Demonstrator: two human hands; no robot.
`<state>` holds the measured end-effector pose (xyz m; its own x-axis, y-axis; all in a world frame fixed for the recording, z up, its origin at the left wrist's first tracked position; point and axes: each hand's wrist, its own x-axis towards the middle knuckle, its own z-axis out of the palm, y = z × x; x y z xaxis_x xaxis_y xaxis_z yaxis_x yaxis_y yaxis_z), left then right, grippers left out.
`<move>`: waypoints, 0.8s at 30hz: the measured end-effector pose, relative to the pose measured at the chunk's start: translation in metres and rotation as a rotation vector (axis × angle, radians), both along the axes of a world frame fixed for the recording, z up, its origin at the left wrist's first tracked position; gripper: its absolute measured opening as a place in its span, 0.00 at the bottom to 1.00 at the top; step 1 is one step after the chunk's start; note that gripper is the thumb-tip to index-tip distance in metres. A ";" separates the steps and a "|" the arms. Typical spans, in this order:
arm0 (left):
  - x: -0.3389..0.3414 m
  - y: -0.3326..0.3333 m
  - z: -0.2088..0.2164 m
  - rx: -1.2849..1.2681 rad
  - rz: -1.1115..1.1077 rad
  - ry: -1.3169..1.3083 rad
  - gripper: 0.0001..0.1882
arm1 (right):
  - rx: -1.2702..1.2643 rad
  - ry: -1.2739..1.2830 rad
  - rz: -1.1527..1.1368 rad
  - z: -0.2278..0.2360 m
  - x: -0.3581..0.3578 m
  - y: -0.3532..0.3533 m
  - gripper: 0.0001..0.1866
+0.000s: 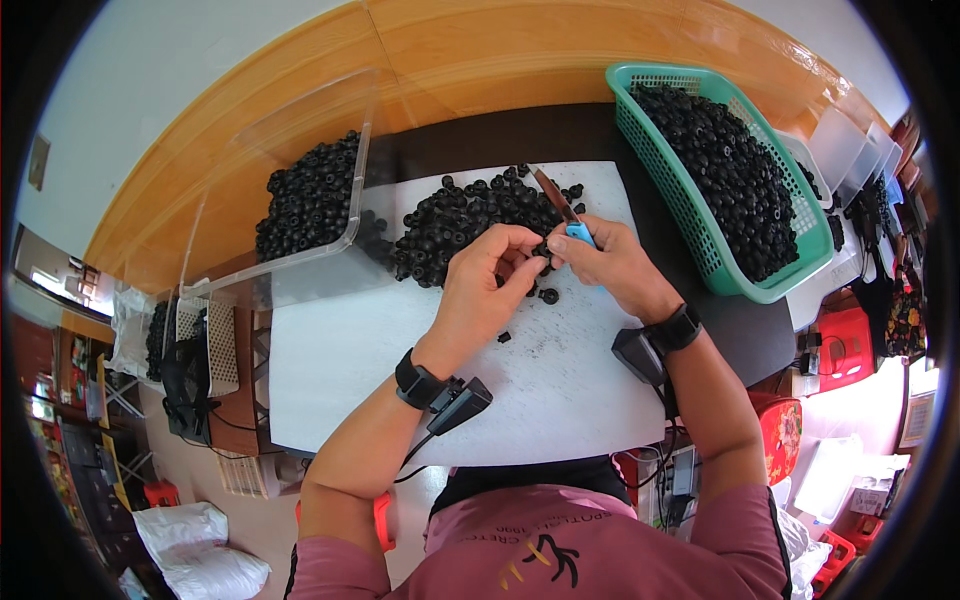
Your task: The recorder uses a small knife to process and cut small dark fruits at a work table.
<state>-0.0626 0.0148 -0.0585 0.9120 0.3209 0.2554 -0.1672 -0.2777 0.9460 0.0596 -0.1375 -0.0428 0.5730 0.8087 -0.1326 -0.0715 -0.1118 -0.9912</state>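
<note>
White mat (540, 405), roomy toward its near edge, under hands (482, 288): right (622, 268) around knife (558, 198), left's grip unclear

Free near-left corner of dark desk (735, 340), far side blocked by clear plastic bin (357, 195), round black pieces (440, 225), green perforated plastic basket (688, 235)

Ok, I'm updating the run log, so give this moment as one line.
right hand: holding blue-handled knife | left hand: close beside right | black pieces: heaped on white sheet

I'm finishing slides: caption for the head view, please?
Right hand holding a blue-handled knife, left hand close by, beside piled small black parts on a white sheet.
</note>
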 end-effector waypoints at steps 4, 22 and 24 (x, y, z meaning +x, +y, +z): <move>-0.002 -0.001 0.003 0.051 0.001 0.009 0.11 | 0.007 0.124 0.017 -0.003 -0.001 0.002 0.14; -0.005 -0.005 0.003 -0.156 -0.042 -0.039 0.12 | 0.078 0.188 0.108 -0.004 0.000 -0.003 0.13; -0.005 -0.004 0.003 -0.193 -0.060 -0.020 0.11 | 0.073 0.176 0.099 -0.002 -0.001 -0.003 0.12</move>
<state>-0.0680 0.0106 -0.0553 0.9263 0.3112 0.2122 -0.1967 -0.0806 0.9771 0.0587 -0.1402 -0.0447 0.4635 0.8710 -0.1631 -0.2367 -0.0556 -0.9700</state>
